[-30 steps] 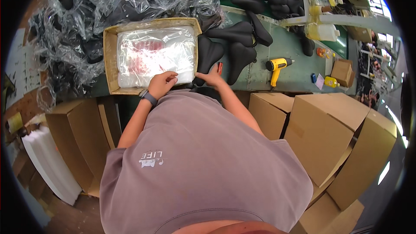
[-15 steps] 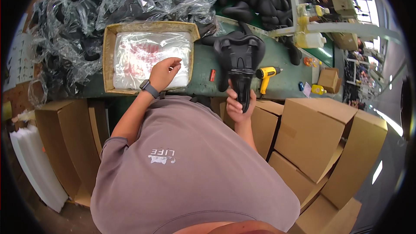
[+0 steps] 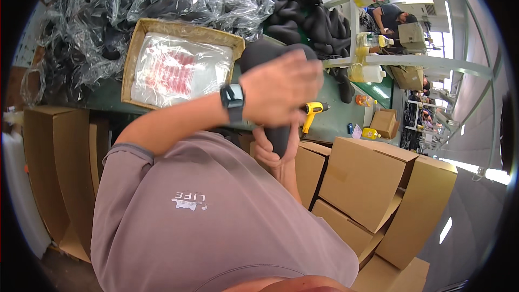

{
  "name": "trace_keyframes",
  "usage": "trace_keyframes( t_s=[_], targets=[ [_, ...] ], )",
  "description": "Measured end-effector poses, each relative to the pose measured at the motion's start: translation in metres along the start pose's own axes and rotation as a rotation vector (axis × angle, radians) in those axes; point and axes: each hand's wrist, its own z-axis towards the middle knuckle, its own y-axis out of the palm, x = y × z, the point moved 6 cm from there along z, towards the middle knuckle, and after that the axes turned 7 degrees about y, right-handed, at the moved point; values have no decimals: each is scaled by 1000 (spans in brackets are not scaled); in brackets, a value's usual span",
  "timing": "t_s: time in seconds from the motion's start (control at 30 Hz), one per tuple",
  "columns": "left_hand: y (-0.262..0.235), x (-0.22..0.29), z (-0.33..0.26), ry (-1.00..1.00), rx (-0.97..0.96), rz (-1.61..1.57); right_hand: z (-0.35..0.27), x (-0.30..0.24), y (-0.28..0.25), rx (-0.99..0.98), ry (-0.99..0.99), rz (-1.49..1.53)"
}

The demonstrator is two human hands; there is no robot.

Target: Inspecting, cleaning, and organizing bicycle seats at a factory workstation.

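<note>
A black bicycle saddle [image 3: 259,55] stands out over the front edge of the green bench, its smooth top toward me and its narrow nose pointing down at my body. My right hand [image 3: 266,152] is closed around the nose from below. Across the middle of the saddle lies my left hand [image 3: 284,87], blurred by motion, with its fingers stretched out over the wide rear part. A dark watch [image 3: 232,99] is on the left wrist. Left hand and forearm hide much of the saddle.
Left of the saddle is a cardboard tray [image 3: 130,70] holding plastic-wrapped sheets. Bagged saddles [image 3: 178,0] pile up behind; bare black saddles [image 3: 324,27] lie at the back right. A yellow heat gun [image 3: 312,112] rests nearby. Cartons [image 3: 359,178] stand at the front right.
My left hand has moved from over the tray to the right, onto the saddle. The saddle has turned from its railed underside to its smooth top. My view has shifted slightly right.
</note>
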Motion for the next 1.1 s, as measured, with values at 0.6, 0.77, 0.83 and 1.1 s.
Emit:
trace_keyframes(
  t_s=[0.6,0.77,0.83,1.1],
  targets=[
    [240,-135,-352,-1397,-178,-354,-24,27,24,72,-92,-9],
    [36,-72,-181,-908,705,-1144,-16,33,12,247,-24,-101],
    [-41,-42,-140,-629,308,-559,-15,34,10,261,2,-131],
    [-85,-28,-118,-714,-262,-127,2,46,17,324,195,-333]
  ],
)
